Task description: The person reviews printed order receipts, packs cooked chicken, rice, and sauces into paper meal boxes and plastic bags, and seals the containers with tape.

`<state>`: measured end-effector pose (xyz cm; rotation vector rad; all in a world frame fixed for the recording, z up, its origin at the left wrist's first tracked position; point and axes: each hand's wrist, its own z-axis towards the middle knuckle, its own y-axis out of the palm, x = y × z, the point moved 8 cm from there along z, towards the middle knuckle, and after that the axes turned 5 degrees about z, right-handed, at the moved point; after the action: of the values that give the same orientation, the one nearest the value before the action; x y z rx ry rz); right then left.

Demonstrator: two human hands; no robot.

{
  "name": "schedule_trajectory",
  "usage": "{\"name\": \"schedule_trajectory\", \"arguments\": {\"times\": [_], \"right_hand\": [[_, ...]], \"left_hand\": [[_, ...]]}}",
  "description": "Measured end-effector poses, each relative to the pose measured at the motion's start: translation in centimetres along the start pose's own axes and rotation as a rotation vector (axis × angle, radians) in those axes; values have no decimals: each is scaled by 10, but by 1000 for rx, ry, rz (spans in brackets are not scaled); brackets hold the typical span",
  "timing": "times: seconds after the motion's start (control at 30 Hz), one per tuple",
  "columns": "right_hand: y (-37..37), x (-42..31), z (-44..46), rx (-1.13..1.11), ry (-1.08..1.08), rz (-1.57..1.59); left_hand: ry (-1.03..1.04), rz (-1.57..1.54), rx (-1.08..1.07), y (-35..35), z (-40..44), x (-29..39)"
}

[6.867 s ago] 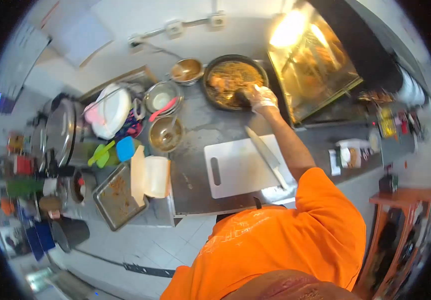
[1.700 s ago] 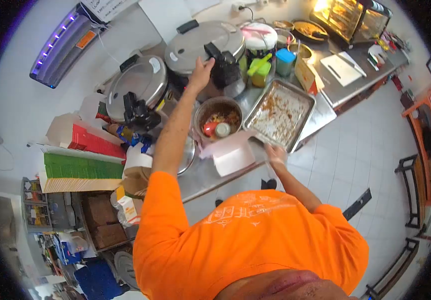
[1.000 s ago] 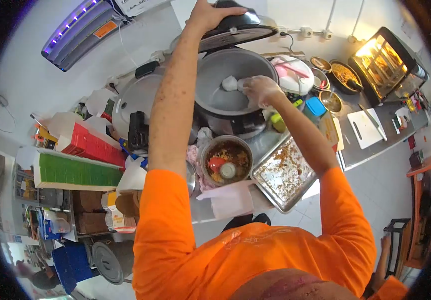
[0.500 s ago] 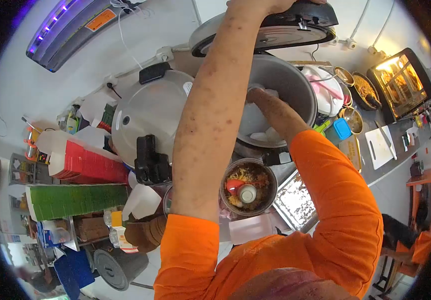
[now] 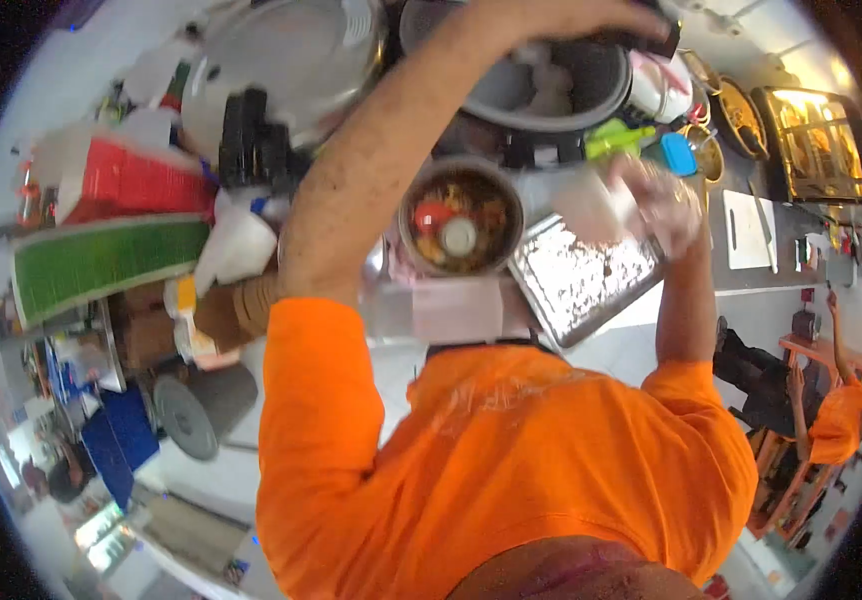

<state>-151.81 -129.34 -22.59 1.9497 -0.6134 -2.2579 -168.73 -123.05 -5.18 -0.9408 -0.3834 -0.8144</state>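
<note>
My left hand (image 5: 606, 16) reaches across the top of the view, its fingers over the black edge of a rice cooker lid (image 5: 663, 40). Below it is the cooker's grey pot (image 5: 606, 95), with white lumps (image 5: 549, 88) inside. My right hand (image 5: 669, 208), smeared by motion and whitish over the fingers, is closed on a pale cup-shaped thing (image 5: 596, 208) that I cannot name. Both are above a shiny metal tray (image 5: 576, 290). A metal pot (image 5: 461, 215) nearby contains browned food, a red piece and a small white cup.
Left are a second large cooker (image 5: 286, 60), red boxes (image 5: 136, 185) and a green stack (image 5: 111, 265). Right are a green item (image 5: 616, 138), a blue-lidded container (image 5: 678, 155), a cutting board with a knife (image 5: 749, 230) and a lit display oven (image 5: 813, 145). Another person (image 5: 836, 420) is far right.
My right hand has come out of the grey pot, moving toward me over the tray with the pale thing. The view has tilted down. My left hand stays at the lid, which appears lower.
</note>
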Motion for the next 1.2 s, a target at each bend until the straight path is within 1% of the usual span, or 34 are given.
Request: {"name": "schedule_trajectory", "arguments": {"times": [0.07, 0.1, 0.13, 0.2, 0.23, 0.27, 0.33, 0.4, 0.43, 0.47, 0.53, 0.57, 0.6, 0.63, 0.67, 0.7, 0.73, 0.77, 0.8, 0.83, 0.87, 0.9, 0.93, 0.97, 1.0, 1.03, 1.07, 1.13, 1.2], "right_hand": [[25, 71, -72, 35, 276, 12], [61, 92, -77, -44, 275, 124], [91, 111, -76, -66, 421, 102], [141, 173, -70, -101, 534, 102], [155, 208, -55, -231, 386, -111], [162, 251, -40, -266, 323, -411], [173, 334, -8, -306, 193, -1049], [169, 364, 9, -266, 343, -1407], [164, 387, 10, -230, 308, -1513], [164, 382, 1, -136, 240, -1486], [172, 365, -34, 39, 99, -1419], [172, 319, -80, 417, -375, -1373], [151, 304, -131, 522, -508, -1153], [134, 275, -173, 889, -365, -1294], [120, 250, -219, 1220, -140, -1361], [87, 256, -273, 1483, -27, -1118], [37, 324, -342, 1847, 328, -1027], [34, 317, -374, 1896, 304, -994], [-3, 357, -385, 1765, 375, -683], [-32, 398, -396, 1636, 479, -393], [-69, 420, -398, 1496, 509, -554], [-110, 441, -405, 1313, 496, -978], [-139, 460, -402, 1123, 472, -1417], [-182, 509, -413, 961, 241, -1758], [-114, 451, -379, 907, 523, -1872], [-30, 375, -337, 797, 803, -1979], [-69, 386, -372, 1093, 689, -2004], [1, 344, -383, 1080, 904, -1999], [-1, 363, -439, 1089, 405, -2058]], "left_hand": [[1, 319, -84, 57, -67, -18], [17, 483, -133, 84, -102, -27], [64, 455, -24, 98, -137, -32], [51, 517, 111, 108, -177, -41], [-3, 498, 171, 93, -184, -24], [-55, 470, 226, 78, -192, -7], [-119, 378, 426, 61, -228, 4], [-187, 222, 533, 43, -284, 28], [-223, 235, 551, 36, -320, 37], [-234, 426, 543, 32, -366, 34], [-410, 575, 530, 20, -474, 22], [-634, 494, 525, 14, -533, 15], [-718, 531, 531, 8, -586, 26], [-761, 642, 545, 6, -652, 27], [-854, 683, 569, 4, -721, 25], [-943, 643, 618, 4, -784, 27], [-1038, 605, 671, 4, -835, 34], [-1206, 537, 661, 9, -872, 40], [-1368, 472, 674, 15, -905, 47], [-1331, 409, 689, 26, -935, 34], [-1301, 359, 720, 35, -962, 27], [-1310, 298, 631, 38, -955, 34], [-1154, 394, 456, 41, -968, 22], [-1188, 297, 395, 34, -974, 23], [-1331, 216, 362, 29, -998, 26], [-1454, 114, 319, 23, -1024, 24], [-1473, 108, 363, 9, -1053, 31], [-1490, 84, 407, -5, -1123, 41], [-1483, 105, 406, -31, -1167, 66]]}}
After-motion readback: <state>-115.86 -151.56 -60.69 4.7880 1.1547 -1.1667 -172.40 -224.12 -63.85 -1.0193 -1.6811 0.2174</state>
